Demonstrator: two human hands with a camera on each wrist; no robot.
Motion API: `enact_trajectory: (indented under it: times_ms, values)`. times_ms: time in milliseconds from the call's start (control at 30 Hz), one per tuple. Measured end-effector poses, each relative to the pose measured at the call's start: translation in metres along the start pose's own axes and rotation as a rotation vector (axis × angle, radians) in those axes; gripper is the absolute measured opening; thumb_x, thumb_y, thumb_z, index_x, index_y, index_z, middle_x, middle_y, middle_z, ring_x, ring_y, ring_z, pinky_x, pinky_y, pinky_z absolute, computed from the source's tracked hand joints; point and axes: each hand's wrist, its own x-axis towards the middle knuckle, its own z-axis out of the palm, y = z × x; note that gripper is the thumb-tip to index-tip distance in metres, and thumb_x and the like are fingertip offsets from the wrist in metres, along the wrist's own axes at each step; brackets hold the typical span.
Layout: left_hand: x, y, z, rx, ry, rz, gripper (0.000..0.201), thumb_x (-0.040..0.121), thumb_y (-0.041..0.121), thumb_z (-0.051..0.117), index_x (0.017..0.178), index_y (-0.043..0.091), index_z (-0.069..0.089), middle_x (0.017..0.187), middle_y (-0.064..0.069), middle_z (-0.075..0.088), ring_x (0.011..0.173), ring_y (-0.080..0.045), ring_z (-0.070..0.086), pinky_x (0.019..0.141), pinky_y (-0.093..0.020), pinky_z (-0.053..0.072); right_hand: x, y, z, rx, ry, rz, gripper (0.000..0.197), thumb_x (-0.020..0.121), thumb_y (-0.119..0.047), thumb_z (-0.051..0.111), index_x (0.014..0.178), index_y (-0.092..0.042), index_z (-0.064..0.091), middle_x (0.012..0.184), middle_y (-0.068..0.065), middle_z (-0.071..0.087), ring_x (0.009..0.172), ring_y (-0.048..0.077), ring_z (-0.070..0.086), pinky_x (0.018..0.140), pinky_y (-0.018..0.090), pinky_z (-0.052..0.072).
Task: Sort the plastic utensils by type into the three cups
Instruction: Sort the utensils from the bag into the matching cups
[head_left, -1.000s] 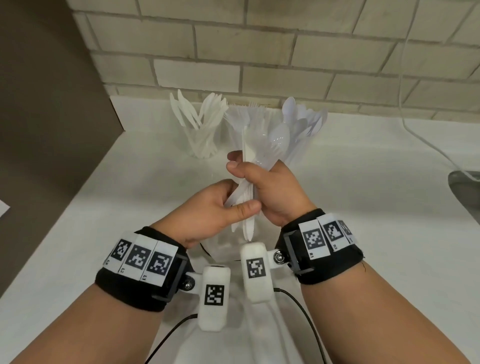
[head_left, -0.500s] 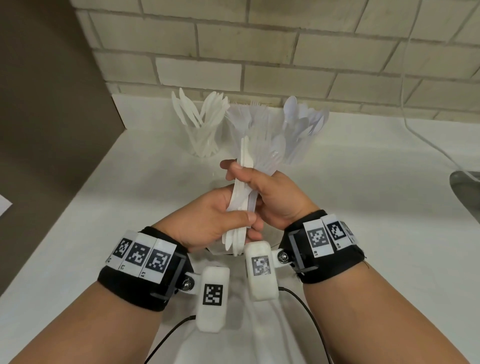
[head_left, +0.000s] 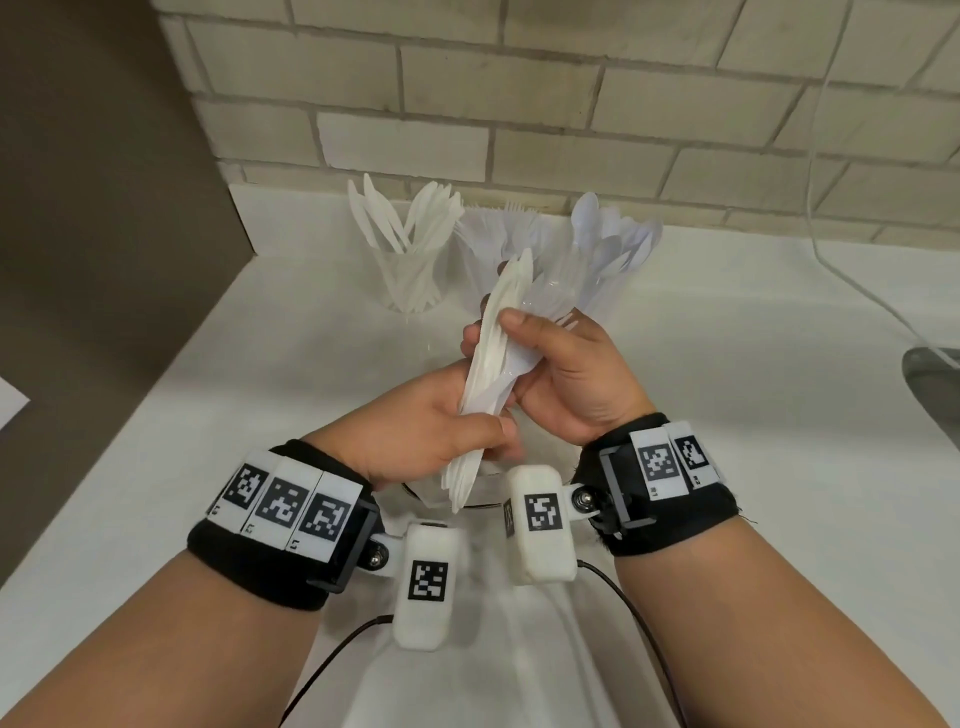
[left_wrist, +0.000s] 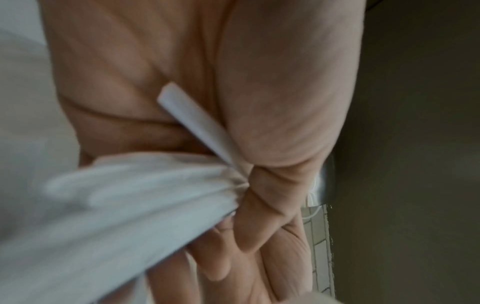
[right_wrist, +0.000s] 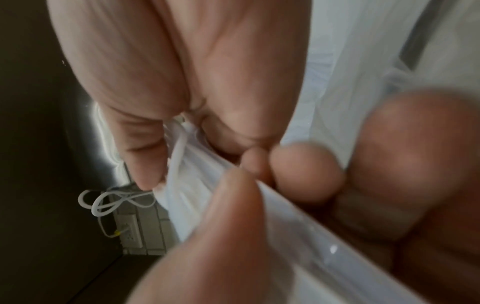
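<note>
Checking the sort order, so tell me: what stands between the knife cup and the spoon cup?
The fork cup, seen in the head view, between the knife cup and the spoon cup.

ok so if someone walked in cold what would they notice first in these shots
First, the two hands at the centre of the head view: the left hand and right hand together grip a bundle of white plastic utensils above the white counter. Behind them, against the brick wall, stand three clear cups: knives on the left, forks in the middle, spoons on the right.
</note>
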Motion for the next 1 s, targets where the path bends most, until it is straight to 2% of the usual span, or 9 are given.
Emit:
enact_trajectory:
  times_ms: [100,200,267,400,533,667,767,867,1000]
  values:
    - [-0.003,-0.002,0.006,-0.164,0.020,-0.036,0.031,0.082,0.015,0.057,0.111,0.009,0.050,0.070,-0.003,0.061,0.060,-0.018,0.059,0.060,-0.034,0.051,0.000,-0.003,0.001,-0.087,0.033,0.005,0.030,0.081,-0.011,0.059,0.109,-0.002,0.053,0.081,0.011,0.071,0.082,0.023,0.069,0.063,0.035,0.043]
    - [-0.002,-0.005,0.003,-0.120,0.140,-0.022,0.026,0.083,0.024,0.055,0.108,0.017,0.050,0.058,0.003,0.053,0.055,-0.016,0.051,0.061,-0.034,0.047,0.002,-0.009,-0.004,-0.252,0.145,-0.083,0.069,0.074,-0.016,0.072,0.135,-0.015,0.041,0.115,0.008,0.062,0.109,0.025,0.060,0.082,0.039,0.048]
    - [0.000,-0.007,-0.003,-0.042,0.236,-0.016,0.022,0.086,0.028,0.056,0.106,0.022,0.049,0.060,0.004,0.054,0.056,-0.017,0.053,0.065,-0.038,0.047,0.001,-0.017,-0.005,-0.510,0.339,-0.239,0.070,0.069,-0.027,0.079,0.130,-0.030,0.045,0.125,-0.001,0.056,0.112,0.016,0.058,0.091,0.030,0.049]
    - [0.007,-0.009,-0.006,0.079,0.389,0.005,0.022,0.095,0.022,0.054,0.113,0.016,0.042,0.073,-0.002,0.054,0.059,-0.014,0.055,0.060,-0.031,0.048,-0.001,-0.026,0.013,-0.959,0.423,-0.486,0.022,0.074,-0.032,0.079,0.092,-0.030,0.066,0.094,-0.004,0.064,0.071,0.004,0.055,0.068,0.019,0.046]
    - [0.012,-0.008,-0.001,0.182,0.420,-0.003,0.040,0.095,0.026,0.052,0.127,0.015,0.032,0.088,-0.007,0.061,0.065,-0.016,0.060,0.055,-0.026,0.050,0.004,-0.019,0.029,-1.253,0.358,-0.350,0.039,0.068,-0.050,0.079,0.090,-0.019,0.068,0.070,-0.011,0.060,0.064,0.002,0.055,0.066,0.018,0.047]
    - [0.012,-0.008,0.001,0.150,0.384,-0.008,0.042,0.094,0.026,0.056,0.126,0.017,0.031,0.104,-0.006,0.059,0.071,-0.017,0.065,0.061,-0.029,0.057,0.010,-0.016,0.031,-1.200,0.392,-0.317,0.026,0.073,-0.038,0.078,0.077,-0.018,0.062,0.062,-0.013,0.054,0.060,0.002,0.054,0.062,0.018,0.044]
    - [0.011,-0.009,0.000,0.042,0.367,-0.003,0.040,0.090,0.022,0.061,0.122,0.016,0.038,0.097,-0.005,0.055,0.071,-0.015,0.062,0.068,-0.038,0.059,0.009,-0.017,0.032,-1.064,0.371,-0.282,0.019,0.078,-0.024,0.073,0.068,-0.017,0.059,0.058,-0.008,0.054,0.056,0.008,0.053,0.059,0.024,0.046]
    - [0.011,-0.011,0.000,0.020,0.383,-0.001,0.046,0.082,0.030,0.063,0.120,0.021,0.040,0.099,-0.008,0.056,0.067,-0.017,0.060,0.061,-0.042,0.057,0.007,-0.016,0.034,-0.995,0.359,-0.268,0.017,0.080,-0.022,0.072,0.071,-0.014,0.059,0.062,-0.005,0.055,0.061,0.012,0.054,0.062,0.029,0.048]
    - [0.014,-0.012,0.002,0.041,0.397,0.034,0.046,0.086,0.026,0.064,0.124,0.022,0.037,0.109,-0.010,0.059,0.074,-0.021,0.059,0.053,-0.032,0.049,0.006,-0.013,0.036,-1.080,0.382,-0.274,0.022,0.077,-0.032,0.075,0.081,-0.017,0.059,0.063,-0.009,0.054,0.057,0.005,0.051,0.060,0.019,0.045]
